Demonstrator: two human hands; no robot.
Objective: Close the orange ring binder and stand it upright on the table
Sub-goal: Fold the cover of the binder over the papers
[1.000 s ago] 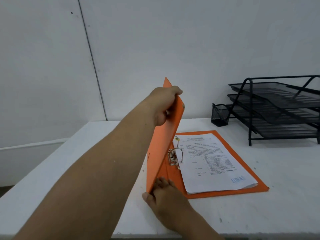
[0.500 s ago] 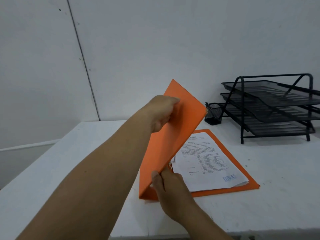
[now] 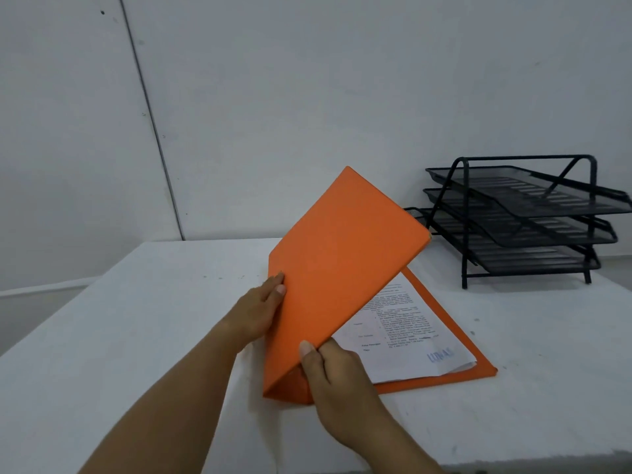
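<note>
The orange ring binder lies half-open on the white table. Its back cover rests flat, and its front cover tilts over to the right above the printed white sheets. My left hand touches the front cover's left edge with its fingertips on the outer face. At the near edge of that cover, close to the spine, my right hand pinches the cover with its thumb on top. The ring mechanism is hidden under the cover.
A black three-tier mesh letter tray stands at the back right by the wall. A small black mesh holder peeks out behind the binder's cover. The table's near edge runs just below my forearms.
The front cover has swung further down to the right over the pages. My left hand slid from the cover's top edge down to its left side. My right hand moved up onto the cover's near edge.
</note>
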